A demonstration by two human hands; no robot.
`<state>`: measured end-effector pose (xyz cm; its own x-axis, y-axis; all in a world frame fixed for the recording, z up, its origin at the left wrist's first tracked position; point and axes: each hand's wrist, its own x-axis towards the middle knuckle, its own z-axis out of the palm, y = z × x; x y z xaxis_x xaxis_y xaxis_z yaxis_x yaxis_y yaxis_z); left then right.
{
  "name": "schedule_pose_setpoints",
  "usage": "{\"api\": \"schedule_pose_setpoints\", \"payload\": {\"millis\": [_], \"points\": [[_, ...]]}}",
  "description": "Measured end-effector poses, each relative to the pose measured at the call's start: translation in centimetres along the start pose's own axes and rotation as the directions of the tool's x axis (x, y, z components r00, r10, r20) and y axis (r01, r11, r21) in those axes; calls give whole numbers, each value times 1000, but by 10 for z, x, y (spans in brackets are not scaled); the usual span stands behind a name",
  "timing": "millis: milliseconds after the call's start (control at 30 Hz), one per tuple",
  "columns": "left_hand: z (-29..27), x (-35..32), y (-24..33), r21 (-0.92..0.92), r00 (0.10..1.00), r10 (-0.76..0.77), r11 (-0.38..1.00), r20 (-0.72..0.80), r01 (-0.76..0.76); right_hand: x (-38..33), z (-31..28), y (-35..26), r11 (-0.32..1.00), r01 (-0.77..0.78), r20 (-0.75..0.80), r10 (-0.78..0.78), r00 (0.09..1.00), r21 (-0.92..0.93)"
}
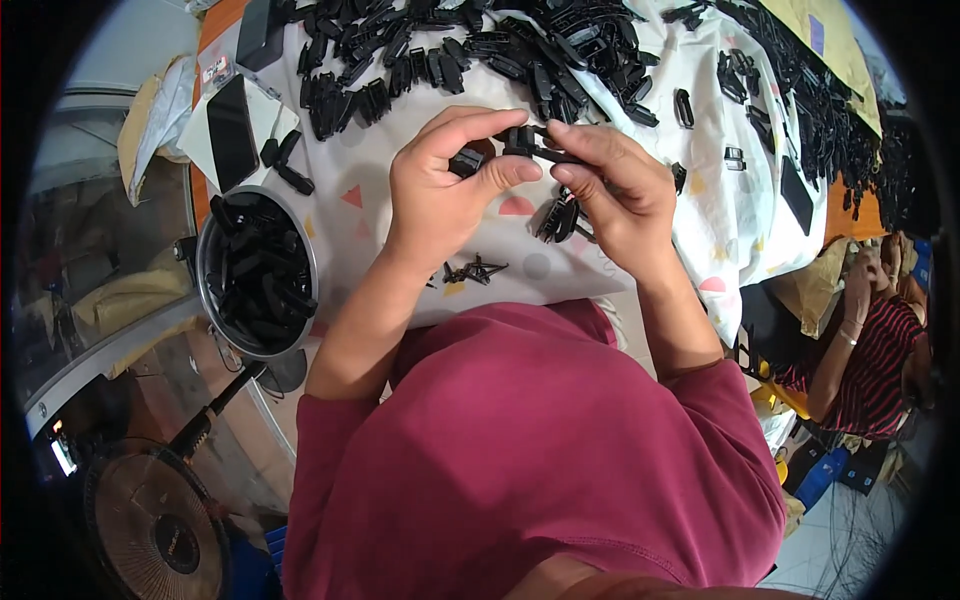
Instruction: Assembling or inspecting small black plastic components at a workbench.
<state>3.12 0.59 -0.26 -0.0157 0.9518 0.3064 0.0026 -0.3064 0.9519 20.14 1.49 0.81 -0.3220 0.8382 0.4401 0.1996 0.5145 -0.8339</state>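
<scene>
Above the near part of the table, my left hand [440, 180] pinches a small black plastic clip piece [518, 140] between thumb and forefinger. Another black piece [467, 162] is tucked behind, by the curled fingers of that hand. My right hand [622, 190] grips a thin black clip part [553, 153] with thumb and fingertips, its end meeting the left hand's piece. Whether the two are joined cannot be made out. Just below the right fingers lies a black clip [562, 215] on the cloth. Several small dark pieces [476, 270] lie nearer to me.
Black clips [400, 60] are heaped along the far side, with more [830, 120] at the right. A metal bowl [313, 270] full of black parts stands left, near a phone [232, 135]. A fan [160, 520] is lower left. Another person [850, 350] sits at right.
</scene>
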Motion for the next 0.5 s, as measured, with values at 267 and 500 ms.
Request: {"api": "schedule_pose_setpoints", "payload": {"millis": [267,500], "points": [[-6,-7,-2,306,979,116,938,170,-164,-4,-12,-8,928,135,214,-62,975,-347],[27,-32,-11,-661,782,-621,565,52,493,-36,27,5,893,39,-59,-74,996,-449]]}}
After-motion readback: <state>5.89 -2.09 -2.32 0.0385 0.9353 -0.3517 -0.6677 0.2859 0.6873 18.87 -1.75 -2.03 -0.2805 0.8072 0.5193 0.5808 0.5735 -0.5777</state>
